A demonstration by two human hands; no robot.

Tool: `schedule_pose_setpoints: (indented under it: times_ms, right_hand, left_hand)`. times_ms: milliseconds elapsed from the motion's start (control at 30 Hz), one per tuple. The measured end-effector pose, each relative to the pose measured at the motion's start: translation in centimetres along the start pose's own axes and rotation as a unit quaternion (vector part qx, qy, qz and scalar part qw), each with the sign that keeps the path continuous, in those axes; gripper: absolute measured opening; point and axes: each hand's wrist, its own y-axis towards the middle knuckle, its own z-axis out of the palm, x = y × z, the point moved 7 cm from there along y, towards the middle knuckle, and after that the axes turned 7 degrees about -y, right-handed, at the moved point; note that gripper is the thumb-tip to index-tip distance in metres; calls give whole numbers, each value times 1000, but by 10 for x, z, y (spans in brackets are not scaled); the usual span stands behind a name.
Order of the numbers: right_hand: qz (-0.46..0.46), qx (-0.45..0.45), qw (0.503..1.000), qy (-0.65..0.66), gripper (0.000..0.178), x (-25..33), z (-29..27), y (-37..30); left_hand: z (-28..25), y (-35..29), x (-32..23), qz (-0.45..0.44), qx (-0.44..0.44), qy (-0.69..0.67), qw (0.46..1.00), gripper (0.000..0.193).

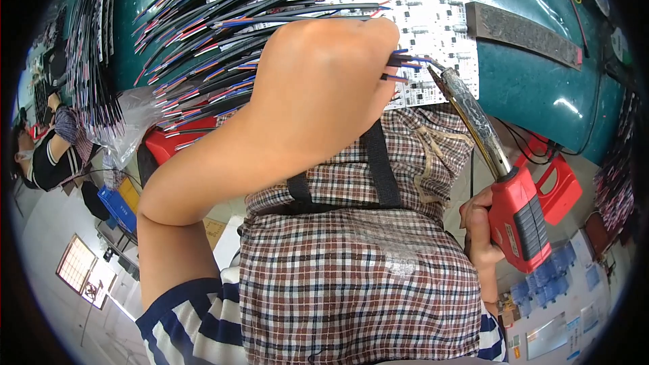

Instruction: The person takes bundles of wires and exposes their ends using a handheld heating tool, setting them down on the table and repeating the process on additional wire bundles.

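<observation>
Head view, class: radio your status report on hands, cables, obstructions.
Left hand closed on black cables. Right hand holding red soldering gun, tip near wire ends. Left hand hides gripped stretch.

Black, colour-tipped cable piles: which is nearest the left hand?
The middle pile, partly hidden behind the left hand; the left pile and right pile lie apart.

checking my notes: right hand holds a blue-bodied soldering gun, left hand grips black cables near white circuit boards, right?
Not quite: the head view shows the soldering gun is red-bodied, not blue. The right hand does hold it, and the left hand grips black cables near white circuit boards.
</observation>
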Motion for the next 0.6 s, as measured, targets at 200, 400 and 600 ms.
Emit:
schedule_pose_setpoints:
  times_ms: [200, 400, 600]
  right_hand:
    - [5, -36, 999, 37, 12, -3, 1, -2]
    - [11, -27, 998, 48, 14, -3, -3, -5]
    - [155, -8, 988, 1, 22, -17, -11, -23]
  left_hand:
    - [-6, 1, 13, -39, 18, -147, 988, 11]
    - [-23, 1, 3, 33, -24, -43, 998, 13]
    - [-34, -6, -20, 36, -83, -83, 992, 14]
